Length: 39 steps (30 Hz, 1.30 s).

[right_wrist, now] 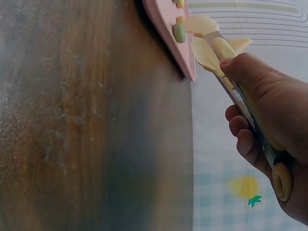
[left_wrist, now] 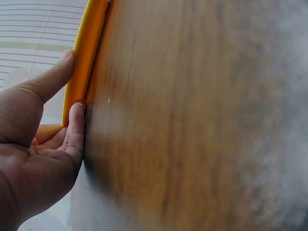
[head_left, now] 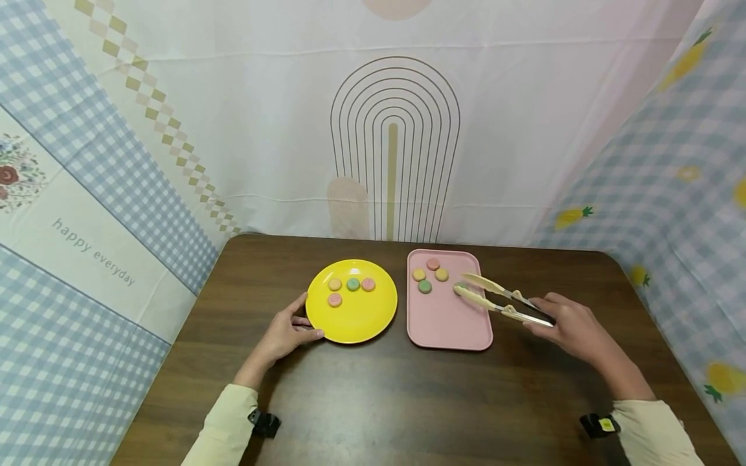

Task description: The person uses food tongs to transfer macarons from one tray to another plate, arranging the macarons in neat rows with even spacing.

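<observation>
My left hand (head_left: 285,333) holds the left edge of a round yellow plate (head_left: 355,323), with the thumb at its rim, as the left wrist view (left_wrist: 72,91) also shows on the plate's edge. Small pink, green and yellow macarons (head_left: 353,284) lie on the plate's upper half. In my right hand (head_left: 574,325) are metal tongs (head_left: 507,313) with cream tips, gripped by the handles. The tips reach over a pink tray (head_left: 449,327), spread apart at a green macaron (head_left: 459,286), which they partly hide. Several other macarons (head_left: 425,286) sit at the tray's far left.
Both dishes stand side by side on a dark wooden table (head_left: 373,401), the plate left of the tray. A white printed cloth (head_left: 280,129) hangs behind the table's far edge, with blue checked cloth (head_left: 688,213) along the sides.
</observation>
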### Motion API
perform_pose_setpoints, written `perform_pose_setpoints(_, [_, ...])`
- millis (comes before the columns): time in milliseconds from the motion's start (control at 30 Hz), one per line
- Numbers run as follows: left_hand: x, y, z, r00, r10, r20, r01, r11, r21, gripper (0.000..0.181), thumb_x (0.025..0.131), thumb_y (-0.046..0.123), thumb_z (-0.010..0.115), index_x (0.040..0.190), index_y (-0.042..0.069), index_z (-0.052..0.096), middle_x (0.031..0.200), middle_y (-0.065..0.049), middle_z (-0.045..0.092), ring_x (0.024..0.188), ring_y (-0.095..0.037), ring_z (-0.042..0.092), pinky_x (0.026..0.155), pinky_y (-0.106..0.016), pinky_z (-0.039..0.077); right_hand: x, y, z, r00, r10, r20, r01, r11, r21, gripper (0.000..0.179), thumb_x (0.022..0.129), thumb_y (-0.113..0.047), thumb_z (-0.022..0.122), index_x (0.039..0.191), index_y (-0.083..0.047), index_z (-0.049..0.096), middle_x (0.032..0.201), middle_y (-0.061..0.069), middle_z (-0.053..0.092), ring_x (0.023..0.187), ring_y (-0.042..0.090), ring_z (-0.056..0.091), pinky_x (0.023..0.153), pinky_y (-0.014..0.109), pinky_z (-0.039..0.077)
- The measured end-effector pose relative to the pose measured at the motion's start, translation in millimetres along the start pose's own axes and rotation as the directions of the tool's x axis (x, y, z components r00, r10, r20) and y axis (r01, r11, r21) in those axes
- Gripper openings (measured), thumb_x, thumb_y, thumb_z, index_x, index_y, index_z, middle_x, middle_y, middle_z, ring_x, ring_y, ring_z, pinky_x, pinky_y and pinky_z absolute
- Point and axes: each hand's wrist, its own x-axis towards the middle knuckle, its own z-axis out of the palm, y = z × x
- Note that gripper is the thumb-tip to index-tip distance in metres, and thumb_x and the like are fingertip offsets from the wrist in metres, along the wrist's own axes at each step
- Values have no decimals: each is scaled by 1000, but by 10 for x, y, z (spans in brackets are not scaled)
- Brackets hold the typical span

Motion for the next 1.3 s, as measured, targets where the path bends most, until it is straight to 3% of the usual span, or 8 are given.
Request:
perform_pose_setpoints(233, [-5, 2, 0, 1000, 1, 4, -1, 1000, 1, 102, 82, 16, 88, 163, 8, 26, 113, -19, 65, 90, -22, 70, 73, -29, 59, -25, 17, 44, 998, 28, 59, -28, 1000, -3, 48, 78, -24, 89, 113, 4, 74, 86, 1, 57, 66, 7, 43, 55, 31, 41])
perform_pose_setpoints(533, [-3, 12, -2, 1000, 4, -3, -4, 1000, 1, 101, 82, 15, 88, 162, 6, 26, 115, -20, 64, 91, -22, 70, 73, -28, 59, -31, -12, 39, 996, 49, 80, -50, 999, -2, 48, 80, -25, 87, 115, 5, 73, 89, 3, 58, 67, 9, 45, 57, 34, 43])
perform_pose_setpoints(800, [-15, 33, -5, 1000, 8, -6, -8, 1000, -26, 100, 83, 11, 87, 162, 3, 26, 119, -24, 62, 93, -24, 68, 71, -27, 57, -29, -32, 62, 1000, 7, -8, -6, 1000, 15, 45, 78, -21, 89, 112, 4, 74, 86, 0, 57, 65, 4, 41, 54, 29, 41])
perform_pose_setpoints(1000, [-17, 28, -8, 1000, 4, -7, -4, 1000, -9, 101, 83, 14, 88, 162, 4, 25, 122, -23, 61, 93, -23, 68, 71, -27, 57, 78, -160, 92, 996, -27, -87, 32, 998, 55, 46, 76, -19, 90, 113, 4, 75, 89, 2, 60, 66, 5, 46, 54, 30, 44])
perform_pose_setpoints(1300, [2, 2, 2, 1000, 3, -4, -3, 1000, -10, 102, 82, 15, 88, 162, 6, 26, 122, -21, 61, 92, -22, 69, 72, -29, 58, 362, -464, 201, 995, -50, -81, 61, 990, 129, 43, 80, -19, 88, 114, 4, 75, 93, 3, 61, 69, 8, 50, 56, 27, 45])
